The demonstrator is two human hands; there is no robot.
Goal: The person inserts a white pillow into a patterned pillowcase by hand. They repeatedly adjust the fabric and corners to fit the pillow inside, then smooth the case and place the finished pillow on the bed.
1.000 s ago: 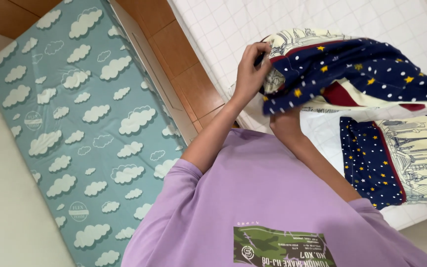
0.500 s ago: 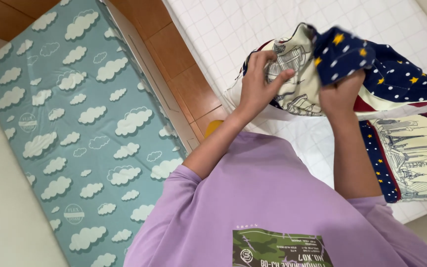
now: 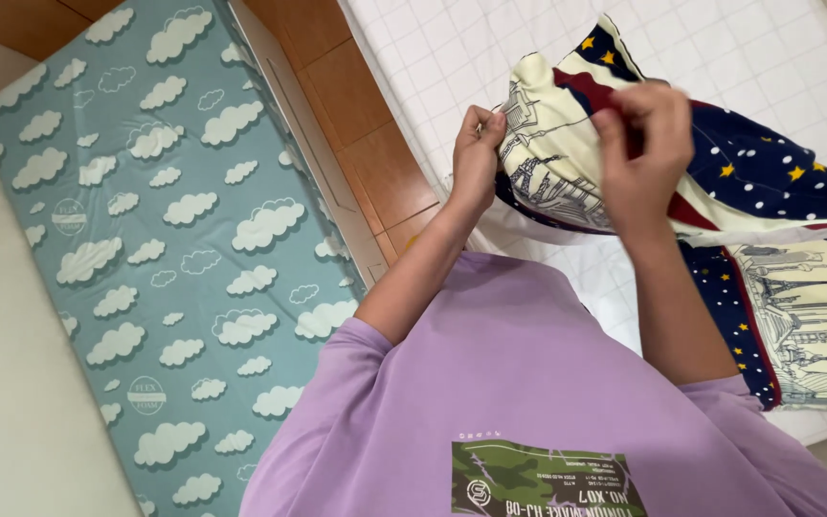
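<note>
Lifted higher and turned since a moment ago: printed pillowcase [image 3: 567, 144], cream skyline panel now facing up where the navy starred side showed before; both hands raised with it, right hand moved from underneath to the top edge. Left hand [image 3: 476, 158] closed on the pillowcase's left edge, fingers curled round the cloth, thumb side toward the body; right hand [image 3: 641, 158] pinched on the upper fold near the dark red band, fingertips pressed together through the fabric. Held up above a white quilted mattress [image 3: 720, 48], over its near left corner; navy part with yellow stars and white dots trailing off to the right. Flat on the mattress below the right forearm: matching sheet [image 3: 801, 316] with the same skyline print and navy border. Left of the bed, wooden floor [image 3: 375, 153]; beside that, teal foam mattress with white clouds [image 3: 145, 258]. Purple shirt [image 3: 490, 402] filling the lower foreground.
</note>
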